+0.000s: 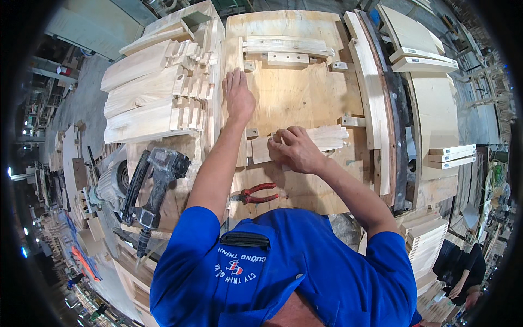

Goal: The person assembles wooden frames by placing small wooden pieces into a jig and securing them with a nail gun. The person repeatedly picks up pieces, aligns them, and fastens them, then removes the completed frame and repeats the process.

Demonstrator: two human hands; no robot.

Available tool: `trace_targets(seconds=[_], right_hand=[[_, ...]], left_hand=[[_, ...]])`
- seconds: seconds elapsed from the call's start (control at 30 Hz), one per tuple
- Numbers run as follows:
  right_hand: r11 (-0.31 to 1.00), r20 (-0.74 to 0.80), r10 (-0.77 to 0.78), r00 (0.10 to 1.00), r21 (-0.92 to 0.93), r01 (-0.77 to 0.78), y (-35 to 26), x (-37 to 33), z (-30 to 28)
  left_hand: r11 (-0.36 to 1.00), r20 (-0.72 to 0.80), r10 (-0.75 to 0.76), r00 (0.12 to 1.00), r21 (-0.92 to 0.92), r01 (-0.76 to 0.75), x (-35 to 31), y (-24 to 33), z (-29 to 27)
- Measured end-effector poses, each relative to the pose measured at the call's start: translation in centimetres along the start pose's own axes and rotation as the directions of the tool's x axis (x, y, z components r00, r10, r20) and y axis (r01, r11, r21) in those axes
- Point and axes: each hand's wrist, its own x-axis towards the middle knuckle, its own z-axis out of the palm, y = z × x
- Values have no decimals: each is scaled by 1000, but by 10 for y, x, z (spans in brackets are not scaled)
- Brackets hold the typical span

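Note:
My right hand (297, 150) is closed round a short pale wooden rail (327, 137) that lies crosswise near the front of a plywood work board (305, 98). My left hand (239, 99) rests with fingers stretched out on a long wooden strip (232, 54) along the board's left side. At the far end lies another crosswise rail (286, 44), with a drilled wooden block (287, 59) just in front of it. Small wooden blocks (351, 121) are set on the board around the middle space. Red-handled pliers (259, 194) lie close to me, below the rail.
Left of the board are stacked wooden pieces (139, 92) with notched ends and a nail gun (158, 180). Long strips (373, 87) line the right side. Beyond them, slotted wooden pieces (452, 156) lie on a panel (436, 109). Another person (463, 270) is at lower right.

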Motion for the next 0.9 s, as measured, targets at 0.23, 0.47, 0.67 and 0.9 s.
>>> trace_targets(seconds=[0.23, 0.47, 0.67, 0.9], right_hand=[[999, 20, -51, 998, 19, 51, 5, 3, -5], [996, 54, -72, 996, 52, 69, 11, 4, -5], [997, 48, -63, 997, 46, 61, 12, 2, -1], [1000, 20, -21, 1000, 1, 21, 5, 1, -3]], left_hand=[[999, 43, -23, 999, -22, 24, 2, 0, -1], [999, 62, -29, 998, -36, 31, 4, -2, -1], [1000, 68, -23, 997, -13, 24, 4, -2, 1], [999, 123, -32, 992, 10, 31, 7, 1, -1]])
